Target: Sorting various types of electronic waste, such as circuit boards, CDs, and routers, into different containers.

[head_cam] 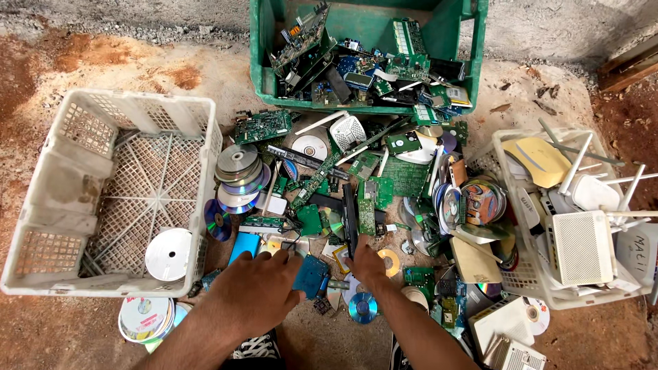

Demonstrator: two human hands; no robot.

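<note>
Head view: left hand (257, 291) grip closed around blue case (310, 275), right hand (365, 266) grip loose, empty.

The ground straight ahead is choked: circuit boards (367, 185), loose discs (361, 307) and a stack of discs (238, 171) lie overlapping, with almost no bare floor between them. The left hand (257, 288) rests over a blue case (310, 275) and the right hand (367, 266) touches a long black strip (350, 219), both hemmed in by scrap. The white crate (48, 185) on the left is open from above, holding only a white disc spindle (168, 253) in its near corner. The green bin (370, 27) behind is heaped with boards. The right-hand white basket (510, 205) is filled with routers (582, 247) whose antennas jut out. Bare dirt (123, 65) lies open at far left.
</note>
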